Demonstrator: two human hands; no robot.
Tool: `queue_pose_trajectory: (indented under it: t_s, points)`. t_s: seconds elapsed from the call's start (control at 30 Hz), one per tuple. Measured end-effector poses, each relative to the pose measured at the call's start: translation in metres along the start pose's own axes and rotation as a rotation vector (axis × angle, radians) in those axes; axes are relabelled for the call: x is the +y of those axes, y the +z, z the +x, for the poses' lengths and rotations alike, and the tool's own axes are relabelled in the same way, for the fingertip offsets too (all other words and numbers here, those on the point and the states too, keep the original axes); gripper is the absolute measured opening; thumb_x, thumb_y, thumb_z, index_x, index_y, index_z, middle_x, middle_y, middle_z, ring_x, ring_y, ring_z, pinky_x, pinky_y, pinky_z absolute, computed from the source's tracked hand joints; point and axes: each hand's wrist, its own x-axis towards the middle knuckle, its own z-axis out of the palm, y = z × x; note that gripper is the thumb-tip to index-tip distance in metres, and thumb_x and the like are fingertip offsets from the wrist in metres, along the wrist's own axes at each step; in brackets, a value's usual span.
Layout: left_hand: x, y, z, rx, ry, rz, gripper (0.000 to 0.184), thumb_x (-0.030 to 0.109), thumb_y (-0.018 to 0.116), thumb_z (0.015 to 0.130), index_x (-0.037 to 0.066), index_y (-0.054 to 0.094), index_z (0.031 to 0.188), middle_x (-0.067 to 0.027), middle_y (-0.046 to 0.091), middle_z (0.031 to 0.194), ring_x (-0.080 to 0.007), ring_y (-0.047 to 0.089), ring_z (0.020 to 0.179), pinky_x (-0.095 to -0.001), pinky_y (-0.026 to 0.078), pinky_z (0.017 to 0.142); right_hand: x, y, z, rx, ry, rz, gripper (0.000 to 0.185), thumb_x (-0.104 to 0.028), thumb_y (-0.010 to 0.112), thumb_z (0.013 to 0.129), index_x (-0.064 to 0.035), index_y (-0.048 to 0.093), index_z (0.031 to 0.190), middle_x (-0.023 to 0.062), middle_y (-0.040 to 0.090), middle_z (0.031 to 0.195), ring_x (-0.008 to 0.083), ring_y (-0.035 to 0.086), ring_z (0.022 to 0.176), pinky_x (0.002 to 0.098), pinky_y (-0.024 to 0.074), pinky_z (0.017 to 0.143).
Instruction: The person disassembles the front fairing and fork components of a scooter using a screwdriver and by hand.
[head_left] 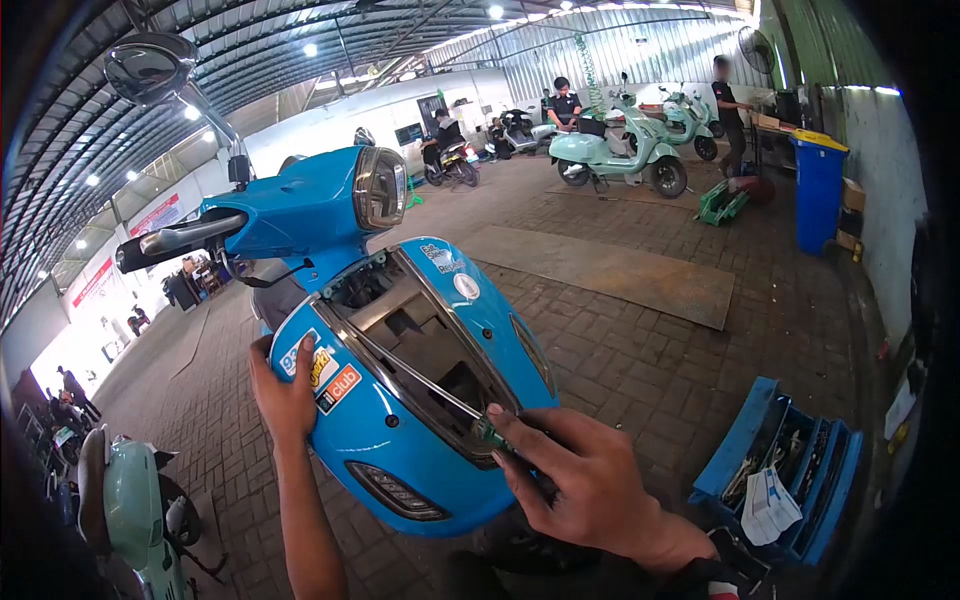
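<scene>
A blue scooter point(400, 470) stands in front of me, with a long opening point(430, 335) in the middle of its front panel. My right hand point(585, 485) pinches the green handle of a screwdriver point(486, 432) between thumb and fingers. Its long metal shaft slants up and left across the opening; where the tip meets the scooter I cannot make out. Stickers point(325, 370) mark the left side of the panel, where my left hand point(283, 400) grips the edge. The thumb there lies on the blue surface, and the other fingers are partly hidden behind it.
An open blue toolbox point(730, 440) with tools and a paper point(770, 507) lies at lower right. A pale green scooter point(135, 510) stands at lower left. Farther back are a metal sheet point(610, 275), mint scooters point(630, 150), a blue bin point(818, 195) and several people.
</scene>
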Motion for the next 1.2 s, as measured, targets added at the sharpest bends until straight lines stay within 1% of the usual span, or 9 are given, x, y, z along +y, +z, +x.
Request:
queue_pose_trajectory:
  t_s: [0.43,0.63,0.77,0.83,0.87,0.93,1.0,1.07,1.2]
  points:
    - [0.001,-0.002,-0.001,0.031,0.007,0.007,0.069,0.052,0.076,0.092,-0.005,0.059,0.129,-0.0261,0.065,0.125,-0.0424,0.064,0.116,-0.0525,0.049,0.101,-0.001,0.0,-0.005,0.028,-0.068,-0.021,0.049,-0.011,0.075,0.091,-0.0018,0.065,0.138,0.0171,0.07,0.098,0.0279,0.071,0.079,0.038,0.0592,0.065]
    - [-0.002,-0.011,-0.006,0.24,0.427,0.022,0.03,0.023,0.066,0.101,0.0,0.064,0.119,-0.0203,0.066,0.111,-0.0355,0.059,0.11,-0.0465,0.045,0.099,0.015,0.0,-0.075,0.217,0.123,0.072,0.038,-0.011,0.082,0.078,0.0054,0.074,0.112,0.0194,0.076,0.098,0.0297,0.074,0.078,0.0342,0.0564,0.072]
    - [0.05,-0.022,-0.042,0.138,0.185,-0.677,0.041,0.035,0.052,0.109,0.0,0.065,0.126,-0.015,0.067,0.11,-0.0292,0.062,0.105,-0.0406,0.048,0.099,0.012,0.008,-0.121,0.347,0.084,0.025,0.039,-0.016,0.083,0.078,0.007,0.074,0.108,0.0192,0.077,0.095,0.0304,0.075,0.079,0.0351,0.0566,0.074]
    - [0.099,-0.044,-0.053,-0.283,-0.434,-1.662,0.05,0.041,0.049,0.11,-0.003,0.064,0.128,-0.014,0.066,0.114,-0.0281,0.062,0.106,-0.0394,0.049,0.097,0.004,-0.001,-0.136,0.181,0.221,0.161,0.039,-0.02,0.082,0.08,0.0075,0.074,0.107,0.02,0.077,0.095,0.0303,0.076,0.081,0.035,0.0573,0.077]
    - [0.116,-0.052,-0.052,-0.261,-0.614,-1.671,0.05,0.046,0.049,0.109,-0.001,0.065,0.116,-0.0075,0.064,0.094,-0.0204,0.061,0.084,-0.035,0.052,0.08,-0.001,-0.005,-0.14,0.117,0.328,0.258,0.042,-0.023,0.083,0.079,0.0084,0.075,0.106,0.0214,0.078,0.099,0.0286,0.076,0.083,0.0352,0.058,0.08]
    - [0.07,-0.043,-0.043,-0.51,-0.489,-1.849,0.037,0.043,0.052,0.109,0.008,0.059,0.097,0.0036,0.048,0.07,-0.0096,0.044,0.057,-0.0273,0.043,0.056,-0.006,-0.002,-0.156,0.156,0.444,0.401,0.04,-0.02,0.082,0.081,0.0093,0.074,0.108,0.0214,0.078,0.1,0.0268,0.077,0.091,0.0359,0.0584,0.083]
    - [0.065,-0.042,-0.043,-0.399,-0.467,-1.749,0.033,0.035,0.049,0.112,0.016,0.047,0.085,0.0089,0.028,0.061,-0.0039,0.024,0.048,-0.0236,0.023,0.043,-0.014,-0.007,-0.165,0.121,0.483,0.494,0.037,-0.017,0.077,0.087,0.0092,0.073,0.114,0.0184,0.077,0.101,0.0214,0.073,0.084,0.033,0.0569,0.075]
    - [0.07,-0.053,-0.048,-0.46,-0.473,-1.945,0.034,0.032,0.041,0.115,0.017,0.044,0.085,0.0084,0.026,0.062,-0.0026,0.021,0.048,-0.023,0.017,0.041,-0.015,-0.012,-0.182,-0.023,0.939,1.07,0.04,-0.019,0.069,0.097,0.0081,0.067,0.127,0.0167,0.073,0.105,0.014,0.063,0.071,0.0258,0.0494,0.063]
    - [0.063,-0.04,-0.058,-0.643,-0.266,-2.107,0.036,0.036,0.034,0.117,0.016,0.041,0.088,0.0065,0.025,0.063,-0.0024,0.016,0.047,-0.023,0.015,0.04,-0.001,-0.008,-0.219,-0.162,1.278,1.749,0.054,-0.032,0.062,0.106,0.0066,0.052,0.143,0.0159,0.066,0.106,0.0055,0.046,0.057,0.0186,0.0342,0.049]
